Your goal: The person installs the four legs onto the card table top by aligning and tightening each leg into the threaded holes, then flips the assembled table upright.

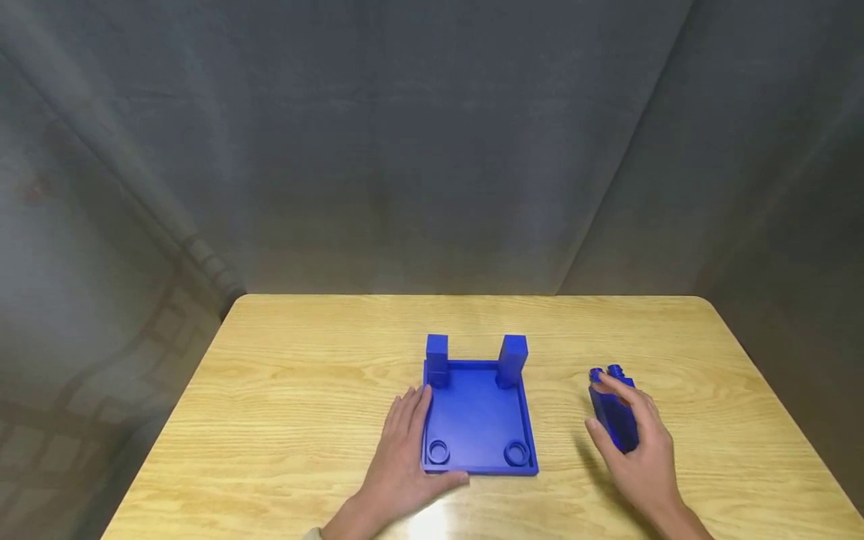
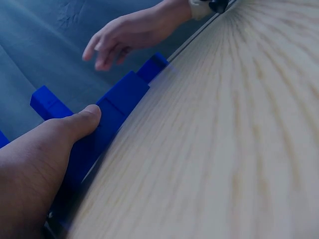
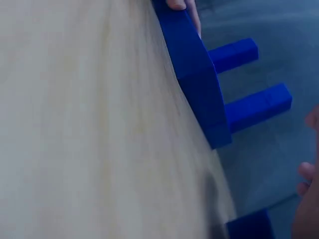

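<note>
A blue square base (image 1: 482,471) with a raised rim lies on the table. Two blue posts (image 1: 437,354) (image 3: 261,107) stand upright at its far corners, and round threaded-looking sockets (image 1: 517,452) sit at its near corners. My left hand (image 1: 405,457) rests against the base's near left corner, fingers straight along the left side. Its thumb (image 2: 87,119) lies on the front wall. To the right, two loose blue posts (image 1: 617,412) with threaded ends lie side by side. Above them hovers my right hand (image 1: 644,450), fingers loosely spread, partly covering them; the left wrist view shows it apart from them.
The light wooden table (image 1: 304,375) has rounded far corners. Grey curtains (image 1: 405,150) hang behind it and on both sides. The loose posts lie a short way right of the base, with bare wood between.
</note>
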`<state>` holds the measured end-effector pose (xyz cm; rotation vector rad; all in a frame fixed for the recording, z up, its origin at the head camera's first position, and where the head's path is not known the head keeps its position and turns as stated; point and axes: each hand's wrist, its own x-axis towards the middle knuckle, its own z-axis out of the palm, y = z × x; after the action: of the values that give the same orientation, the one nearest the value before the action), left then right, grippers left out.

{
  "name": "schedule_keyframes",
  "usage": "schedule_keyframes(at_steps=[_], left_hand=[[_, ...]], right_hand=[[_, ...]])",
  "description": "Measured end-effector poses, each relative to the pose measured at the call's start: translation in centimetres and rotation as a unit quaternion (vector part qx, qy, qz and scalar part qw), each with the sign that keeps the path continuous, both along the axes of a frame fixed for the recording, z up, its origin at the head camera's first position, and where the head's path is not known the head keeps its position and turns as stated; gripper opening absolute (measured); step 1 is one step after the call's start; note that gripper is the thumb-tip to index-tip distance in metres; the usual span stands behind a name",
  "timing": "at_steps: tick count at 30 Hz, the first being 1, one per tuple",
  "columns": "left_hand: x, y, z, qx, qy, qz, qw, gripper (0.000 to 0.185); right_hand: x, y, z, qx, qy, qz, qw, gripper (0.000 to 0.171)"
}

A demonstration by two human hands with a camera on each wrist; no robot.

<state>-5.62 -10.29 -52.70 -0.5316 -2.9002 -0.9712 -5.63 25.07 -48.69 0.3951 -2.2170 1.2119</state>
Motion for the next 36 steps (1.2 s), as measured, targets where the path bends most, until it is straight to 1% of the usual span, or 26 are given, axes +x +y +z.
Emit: schedule_keyframes(at_steps=[5, 7, 14, 19, 23, 26, 31, 36], left_hand=[[0.1, -0.1, 0.0, -0.001, 0.000, -0.002, 1.0000, 0.135], [0.1, -0.1, 0.1, 0.002, 0.000, -0.002, 1.0000, 0.134], [0.1, -0.1, 0.2, 0.003, 0.003, -0.004, 1.0000, 0.134], [0.1, -0.1, 0.4, 0.005, -0.014, 0.002, 0.9999, 0.136], [0.0, -0.2, 0.4, 0.007, -0.021, 0.005, 0.9997, 0.136], [0.0, -0.2, 0.3, 0.011, -0.018, 0.003, 0.9998, 0.136], [0.1, -0.1, 0.2, 0.011, -0.011, 0.001, 0.9999, 0.135], [0.0, -0.1, 0.2, 0.010, -0.017, 0.001, 0.9998, 0.135]], right_hand=[[1.5, 1.3, -1.1, -0.003, -0.026, -0.043, 0.999, 0.080], [1.8, 1.8, -1.6, 0.001, -0.034, -0.053, 0.998, 0.082], [1.7, 2.7, -2.3, 0.014, -0.022, -0.065, 0.998, 0.088], [1.5, 2.8, -2.7, 0.033, -0.045, -0.077, 0.996, 0.090], [1.3, 2.8, -3.0, 0.057, -0.071, -0.075, 0.993, 0.089], [1.3, 2.9, -3.0, 0.076, -0.083, -0.071, 0.991, 0.088], [1.3, 2.9, -2.9, 0.095, -0.082, -0.057, 0.990, 0.085], [1.3, 2.8, -2.8, 0.102, -0.084, -0.043, 0.990, 0.082]])
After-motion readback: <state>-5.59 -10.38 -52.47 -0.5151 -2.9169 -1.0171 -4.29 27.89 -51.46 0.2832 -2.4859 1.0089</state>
